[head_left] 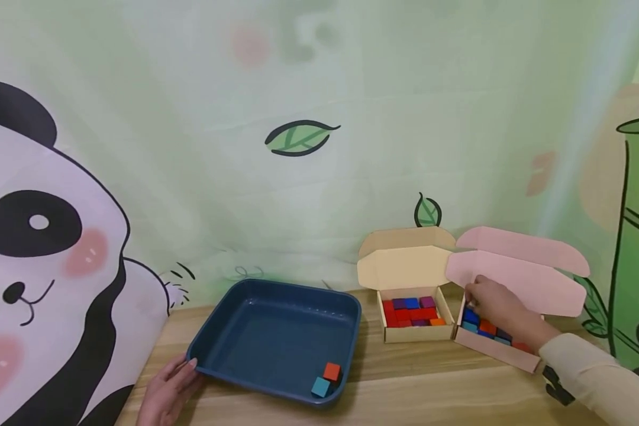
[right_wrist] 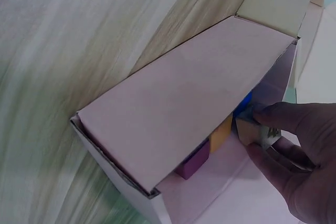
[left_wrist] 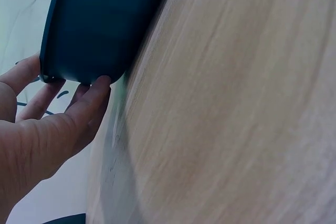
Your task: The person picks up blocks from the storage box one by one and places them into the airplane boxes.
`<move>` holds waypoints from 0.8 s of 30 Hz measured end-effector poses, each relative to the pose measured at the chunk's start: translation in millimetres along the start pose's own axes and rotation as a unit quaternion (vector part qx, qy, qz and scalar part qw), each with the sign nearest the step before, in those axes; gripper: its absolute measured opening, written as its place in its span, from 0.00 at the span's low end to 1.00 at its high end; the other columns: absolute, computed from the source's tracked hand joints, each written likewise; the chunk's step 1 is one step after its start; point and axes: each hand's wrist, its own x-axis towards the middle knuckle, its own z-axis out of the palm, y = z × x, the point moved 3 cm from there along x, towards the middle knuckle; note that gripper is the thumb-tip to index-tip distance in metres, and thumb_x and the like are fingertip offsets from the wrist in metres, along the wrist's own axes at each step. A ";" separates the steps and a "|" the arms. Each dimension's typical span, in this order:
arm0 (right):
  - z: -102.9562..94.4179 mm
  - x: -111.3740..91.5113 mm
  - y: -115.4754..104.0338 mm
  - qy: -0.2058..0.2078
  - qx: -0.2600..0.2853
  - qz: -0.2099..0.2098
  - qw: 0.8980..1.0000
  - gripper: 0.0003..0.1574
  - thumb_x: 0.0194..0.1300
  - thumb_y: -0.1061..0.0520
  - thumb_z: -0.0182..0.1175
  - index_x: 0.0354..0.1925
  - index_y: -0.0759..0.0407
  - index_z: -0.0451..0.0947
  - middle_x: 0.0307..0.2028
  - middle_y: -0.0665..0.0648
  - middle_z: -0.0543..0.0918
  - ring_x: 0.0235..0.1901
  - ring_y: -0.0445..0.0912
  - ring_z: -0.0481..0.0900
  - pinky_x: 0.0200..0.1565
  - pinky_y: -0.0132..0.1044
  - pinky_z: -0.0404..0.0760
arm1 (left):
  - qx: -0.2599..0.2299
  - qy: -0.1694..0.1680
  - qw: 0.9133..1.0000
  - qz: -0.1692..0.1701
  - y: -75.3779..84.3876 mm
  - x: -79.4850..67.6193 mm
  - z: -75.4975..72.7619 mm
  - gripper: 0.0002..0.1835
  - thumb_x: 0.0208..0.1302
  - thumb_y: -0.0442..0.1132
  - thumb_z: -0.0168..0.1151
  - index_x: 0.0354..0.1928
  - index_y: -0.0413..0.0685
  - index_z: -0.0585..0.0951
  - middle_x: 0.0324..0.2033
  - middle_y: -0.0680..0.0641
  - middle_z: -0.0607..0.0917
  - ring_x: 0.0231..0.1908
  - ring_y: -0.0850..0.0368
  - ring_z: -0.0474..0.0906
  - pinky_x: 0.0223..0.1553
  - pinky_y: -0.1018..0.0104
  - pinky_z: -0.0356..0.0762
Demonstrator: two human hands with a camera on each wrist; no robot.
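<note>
My left hand (head_left: pixel 166 387) holds the near left corner of a dark blue tray (head_left: pixel 277 331), thumb at the rim and fingertips against the outer wall (left_wrist: pixel 100 30). An orange-red block (head_left: pixel 332 371) and a teal block (head_left: pixel 320 387) lie in the tray's near right corner. Over a pink cardboard box (head_left: pixel 495 350), my right hand (head_left: pixel 497 305) pinches a small block (right_wrist: pixel 257 131) between thumb and fingers; its side is pale in the right wrist view. Beside it in the box show a blue block (right_wrist: pixel 243 103), a yellow block (right_wrist: pixel 221 134) and a purple block (right_wrist: pixel 194 160).
A cream cardboard box (head_left: pixel 418 335) with red, purple, blue and orange blocks stands left of the pink one. Both lids, including the pink lid (head_left: pixel 516 281), are raised toward the printed cloth (head_left: pixel 298 195) behind. Wooden tabletop (head_left: pixel 394 378) lies in front.
</note>
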 end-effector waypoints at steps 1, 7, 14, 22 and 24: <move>0.3 0.4 -0.2 0.003 -0.006 -0.004 1.000 0.10 0.54 0.73 0.68 0.30 0.60 0.80 0.28 0.53 0.72 0.26 0.45 0.68 0.26 0.34 0.77 | -0.001 0.000 1.000 0.000 -0.4 -0.1 0.1 0.46 0.69 0.43 0.68 0.78 0.34 0.53 0.67 0.34 0.69 0.44 0.63 0.82 0.63 0.50 0.76; 1.9 -0.9 -2.5 0.018 -0.020 -0.012 1.000 0.13 0.55 0.73 0.68 0.30 0.58 0.79 0.28 0.53 0.71 0.26 0.44 0.69 0.25 0.34 0.76 | -0.004 -0.002 1.000 0.001 -2.5 0.2 -0.5 0.46 0.69 0.43 0.68 0.78 0.33 0.52 0.69 0.31 0.64 0.44 0.64 0.82 0.63 0.50 0.75; 7.1 -1.8 -5.2 0.036 -0.036 -0.044 0.998 0.16 0.54 0.74 0.69 0.29 0.58 0.75 0.28 0.53 0.68 0.25 0.43 0.68 0.24 0.34 0.75 | 0.002 0.004 1.000 -0.001 -3.3 -0.8 -1.3 0.44 0.69 0.43 0.68 0.78 0.34 0.55 0.68 0.33 0.67 0.44 0.64 0.82 0.60 0.54 0.80; 9.6 -1.5 4.8 -0.004 0.019 -0.019 1.000 0.17 0.53 0.71 0.72 0.29 0.59 0.73 0.26 0.51 0.70 0.26 0.44 0.66 0.26 0.34 0.70 | 0.002 0.000 1.000 0.003 -1.3 -1.1 0.0 0.45 0.69 0.43 0.68 0.78 0.33 0.54 0.69 0.32 0.66 0.45 0.64 0.82 0.61 0.52 0.79; 9.2 -0.4 4.6 -0.012 0.032 -0.009 0.999 0.16 0.55 0.69 0.72 0.30 0.59 0.73 0.25 0.50 0.70 0.26 0.44 0.66 0.27 0.34 0.70 | 0.000 0.000 1.000 0.003 -1.0 -1.0 -0.8 0.45 0.69 0.43 0.68 0.78 0.33 0.54 0.68 0.32 0.66 0.44 0.64 0.82 0.61 0.52 0.79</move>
